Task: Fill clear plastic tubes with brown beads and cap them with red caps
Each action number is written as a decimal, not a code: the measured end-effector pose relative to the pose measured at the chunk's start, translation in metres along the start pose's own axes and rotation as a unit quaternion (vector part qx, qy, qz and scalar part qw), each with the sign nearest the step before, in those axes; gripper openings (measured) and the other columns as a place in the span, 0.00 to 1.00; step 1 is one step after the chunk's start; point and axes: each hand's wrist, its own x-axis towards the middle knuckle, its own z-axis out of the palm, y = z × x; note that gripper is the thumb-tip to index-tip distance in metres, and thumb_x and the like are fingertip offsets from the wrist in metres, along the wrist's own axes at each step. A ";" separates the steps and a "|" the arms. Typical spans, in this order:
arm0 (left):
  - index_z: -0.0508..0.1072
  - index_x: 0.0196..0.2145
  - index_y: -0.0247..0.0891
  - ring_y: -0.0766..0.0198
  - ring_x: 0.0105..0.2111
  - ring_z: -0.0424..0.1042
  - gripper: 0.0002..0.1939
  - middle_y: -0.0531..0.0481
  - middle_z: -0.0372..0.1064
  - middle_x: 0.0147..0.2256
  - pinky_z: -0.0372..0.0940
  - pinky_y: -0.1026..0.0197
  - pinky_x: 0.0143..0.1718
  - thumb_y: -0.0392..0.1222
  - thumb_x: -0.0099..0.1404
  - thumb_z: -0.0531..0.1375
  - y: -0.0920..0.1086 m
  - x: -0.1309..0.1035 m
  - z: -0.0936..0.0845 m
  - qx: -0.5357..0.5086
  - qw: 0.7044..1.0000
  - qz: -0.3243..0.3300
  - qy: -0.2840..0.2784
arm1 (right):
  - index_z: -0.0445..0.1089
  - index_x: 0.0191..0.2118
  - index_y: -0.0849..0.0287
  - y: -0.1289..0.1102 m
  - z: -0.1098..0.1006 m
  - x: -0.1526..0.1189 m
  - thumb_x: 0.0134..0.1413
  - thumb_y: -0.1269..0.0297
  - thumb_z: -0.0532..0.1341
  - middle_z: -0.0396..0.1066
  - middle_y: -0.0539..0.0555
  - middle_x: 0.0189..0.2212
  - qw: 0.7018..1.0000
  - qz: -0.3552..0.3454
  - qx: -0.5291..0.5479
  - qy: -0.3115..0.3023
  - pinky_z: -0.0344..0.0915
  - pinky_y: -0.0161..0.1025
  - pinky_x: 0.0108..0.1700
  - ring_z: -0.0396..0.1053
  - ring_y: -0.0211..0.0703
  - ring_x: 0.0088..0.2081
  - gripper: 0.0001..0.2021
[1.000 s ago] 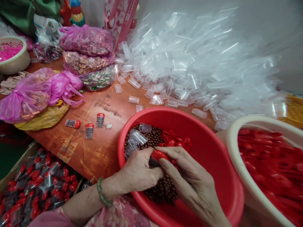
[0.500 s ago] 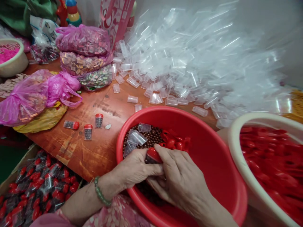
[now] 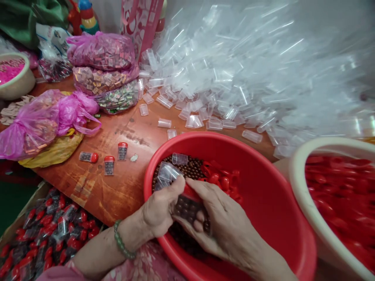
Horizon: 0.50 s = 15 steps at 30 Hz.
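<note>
Between my two hands, over the red basin (image 3: 281, 218), is a small clear container (image 3: 187, 207) with a red cap, filled with dark brown beads. My left hand (image 3: 162, 205) grips it from the left, the thumb up by the cap. From the right, my right hand (image 3: 221, 216) closes round it, with fingertips showing across its front. Below them the basin holds loose brown beads (image 3: 191, 167), several clear empty containers (image 3: 168, 171) and a heap of red caps (image 3: 222, 179). Part of the beads is hidden by my hands.
Three filled containers (image 3: 109, 165) lie on the wooden table (image 3: 131, 195). A box of filled containers (image 3: 58, 234) is at lower left. Clear empty containers (image 3: 234, 78) are heaped behind; a cream tub of red parts (image 3: 297, 183) stands right. Pink bags (image 3: 102, 50) sit back left.
The held container has turned so its bead-filled side now shows. My left thumb has risen to the cap, and my right fingers have opened out around the container.
</note>
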 end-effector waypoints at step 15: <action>0.65 0.20 0.36 0.70 0.10 0.58 0.17 0.56 0.60 0.11 0.54 0.69 0.11 0.54 0.55 0.56 -0.007 0.008 0.011 0.055 0.978 0.078 0.186 | 0.62 0.44 0.66 -0.005 0.000 0.011 0.51 0.64 0.54 0.64 0.57 0.25 0.988 -0.066 -0.139 0.002 0.58 0.41 0.28 0.60 0.47 0.26 0.15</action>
